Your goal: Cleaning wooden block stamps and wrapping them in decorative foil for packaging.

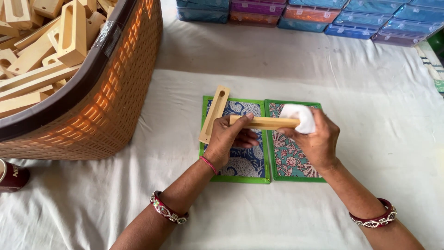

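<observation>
My left hand (227,138) grips the near end of a long light wooden piece (264,122), held level above two patterned cloth mats. My right hand (313,141) presses a crumpled white cloth (299,116) against the far right end of that piece. A second wooden piece with a long slot (214,113) lies tilted on the blue patterned mat (245,162), just left of my left hand. The teal floral mat (289,155) lies beside it; both have green borders.
A large orange woven basket (115,92) full of several similar wooden pieces stands at the left. Stacked coloured plastic boxes (323,16) line the far edge. A dark red container (11,176) sits at the left edge. White sheet (370,92) covers the surface.
</observation>
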